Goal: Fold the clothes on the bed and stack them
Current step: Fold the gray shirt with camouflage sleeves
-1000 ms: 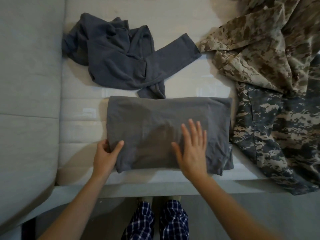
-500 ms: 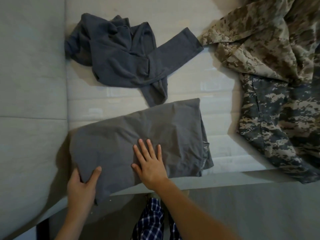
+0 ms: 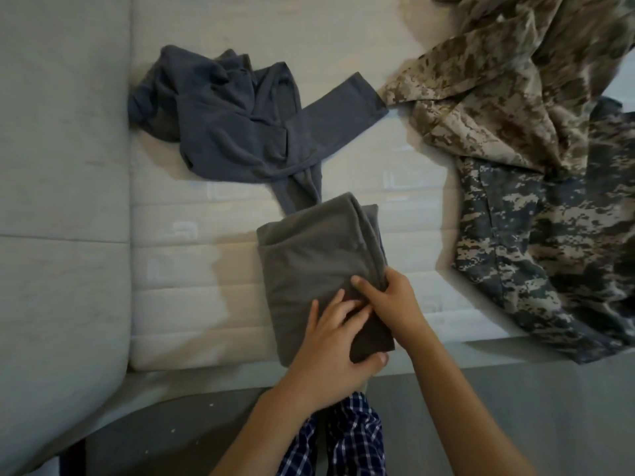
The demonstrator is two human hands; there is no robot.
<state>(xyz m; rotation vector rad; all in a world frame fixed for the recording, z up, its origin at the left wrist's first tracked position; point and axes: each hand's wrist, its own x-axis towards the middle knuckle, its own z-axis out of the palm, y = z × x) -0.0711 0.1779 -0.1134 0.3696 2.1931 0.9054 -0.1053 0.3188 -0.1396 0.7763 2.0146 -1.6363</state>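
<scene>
Both hands (image 3: 357, 324) overlap, hiding the folded grey garment's (image 3: 309, 255) near corner.

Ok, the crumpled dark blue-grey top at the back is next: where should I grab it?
Probably the long sleeve of the dark blue-grey top. It lies flat and straight toward the tan camouflage garment, clear of the bunched body. Reach over the folded grey garment from the near edge and pinch the cuff end.
</scene>
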